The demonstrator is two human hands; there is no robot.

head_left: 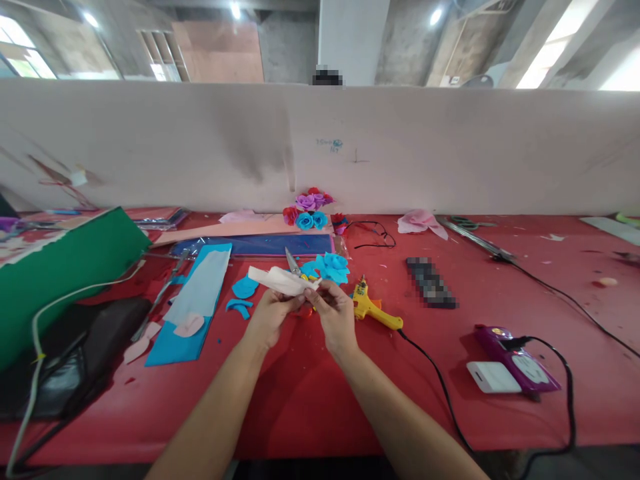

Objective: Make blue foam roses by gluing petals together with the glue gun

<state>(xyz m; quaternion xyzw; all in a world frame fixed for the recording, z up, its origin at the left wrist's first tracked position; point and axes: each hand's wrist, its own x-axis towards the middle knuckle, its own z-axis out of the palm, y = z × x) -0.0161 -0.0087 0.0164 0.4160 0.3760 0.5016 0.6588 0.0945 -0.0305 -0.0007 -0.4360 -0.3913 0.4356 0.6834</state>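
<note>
Both hands meet over the middle of the red table, pinching a strip of pale pink crepe paper (280, 281). My left hand (273, 317) is closed on its lower edge, and my right hand (337, 312) pinches its right end. The strip's free end points left and looks folded or curled. Scissors (292, 261) with yellow handles lie just behind the paper, their handles partly hidden. Blue paper petals (245, 287) rest left of my hands, and a blue paper flower (333, 267) sits behind them. A yellow glue gun (376, 311) lies right of my right hand.
Blue and white paper sheets (200, 300) and a black bag (80, 353) lie at left, near a green board (75, 280). Finished paper flowers (310, 208) stand by the back partition (425, 147). A blurred dark object (431, 283) and a purple power strip (517, 360) with cords are at right.
</note>
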